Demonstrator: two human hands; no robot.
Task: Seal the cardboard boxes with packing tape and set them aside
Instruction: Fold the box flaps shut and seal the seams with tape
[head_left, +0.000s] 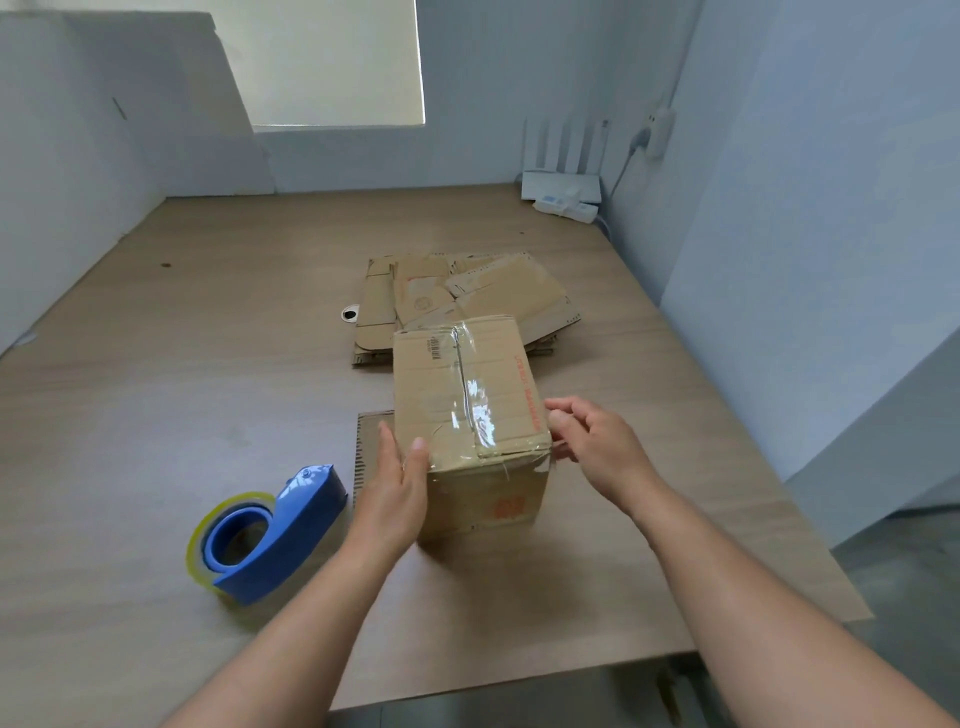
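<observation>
A blue tape dispenser lies near left on the table. The taped cardboard box stands mid-table, the left hand pressed straight-fingered against its left side and the right hand curling its fingers on its right edge. Flattened boxes lie beyond.

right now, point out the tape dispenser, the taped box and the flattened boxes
tape dispenser (306, 525): head view, blue body
taped box (431, 384): head view, top face
flattened boxes (410, 296): head view, top sheet

One box, one tape dispenser — one flattened-cardboard pile.
</observation>
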